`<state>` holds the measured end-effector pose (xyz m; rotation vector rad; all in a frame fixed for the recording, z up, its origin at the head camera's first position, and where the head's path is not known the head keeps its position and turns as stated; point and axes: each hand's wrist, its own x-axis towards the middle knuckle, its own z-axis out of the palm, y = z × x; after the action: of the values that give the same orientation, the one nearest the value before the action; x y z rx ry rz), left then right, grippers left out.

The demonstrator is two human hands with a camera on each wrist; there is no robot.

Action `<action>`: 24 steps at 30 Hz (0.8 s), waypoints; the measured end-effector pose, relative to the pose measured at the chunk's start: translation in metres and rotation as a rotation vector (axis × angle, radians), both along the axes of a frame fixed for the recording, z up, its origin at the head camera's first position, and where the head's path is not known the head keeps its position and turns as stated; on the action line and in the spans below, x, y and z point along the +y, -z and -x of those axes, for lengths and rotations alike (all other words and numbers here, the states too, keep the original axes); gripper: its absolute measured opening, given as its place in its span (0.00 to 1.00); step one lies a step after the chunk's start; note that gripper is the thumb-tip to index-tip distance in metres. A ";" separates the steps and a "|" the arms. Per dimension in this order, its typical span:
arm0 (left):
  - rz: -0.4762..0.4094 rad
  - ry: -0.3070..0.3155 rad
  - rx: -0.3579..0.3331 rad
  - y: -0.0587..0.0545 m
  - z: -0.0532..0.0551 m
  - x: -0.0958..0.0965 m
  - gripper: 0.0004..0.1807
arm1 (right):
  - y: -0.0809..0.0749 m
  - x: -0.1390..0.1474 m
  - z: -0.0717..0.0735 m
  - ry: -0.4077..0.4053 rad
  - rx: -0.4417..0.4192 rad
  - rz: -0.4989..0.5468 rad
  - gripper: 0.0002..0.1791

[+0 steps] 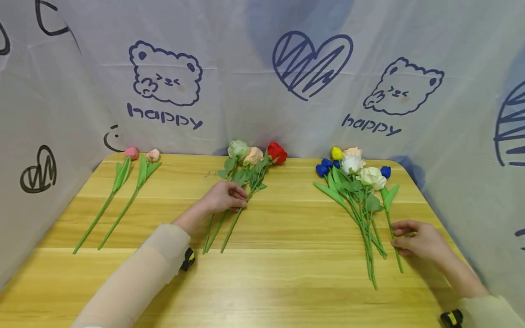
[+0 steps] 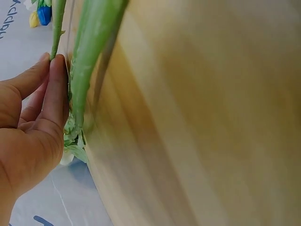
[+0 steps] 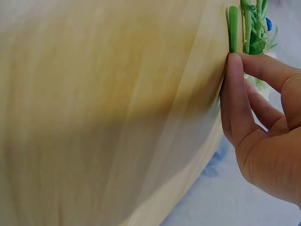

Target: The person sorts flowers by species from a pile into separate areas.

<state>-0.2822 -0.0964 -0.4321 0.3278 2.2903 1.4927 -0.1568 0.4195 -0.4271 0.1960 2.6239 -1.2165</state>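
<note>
At the middle group of flowers, my left hand (image 1: 225, 197) pinches the green stem (image 2: 56, 35) of a red rose (image 1: 277, 153) between thumb and fingers. A pale green rose (image 1: 238, 149) and a peach rose (image 1: 253, 156) lie just left of it, their stems passing partly under the hand. On the right, my right hand (image 1: 420, 239) pinches the stem (image 3: 233, 30) of a blue tulip (image 1: 385, 171) low down, close over the table. Left of that tulip lies a bunch with a cream rose (image 1: 372, 178), a white rose (image 1: 352, 164), a yellow tulip (image 1: 337, 153) and other blue tulips (image 1: 323, 168).
Two pink tulips, one darker (image 1: 131, 153) and one paler (image 1: 153, 155), lie at the table's far left. The wooden table (image 1: 287, 291) ends at the back against a pale curtain (image 1: 242, 95) with drawn bears and hearts, which also hangs along both sides.
</note>
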 end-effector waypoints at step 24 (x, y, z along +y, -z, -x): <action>0.003 -0.001 -0.001 -0.002 -0.001 0.000 0.15 | 0.001 0.009 0.004 0.066 -0.037 0.152 0.36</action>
<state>-0.2813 -0.0962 -0.4300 0.3247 2.2921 1.4892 -0.1604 0.4289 -0.4285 0.2761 2.4986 -1.4127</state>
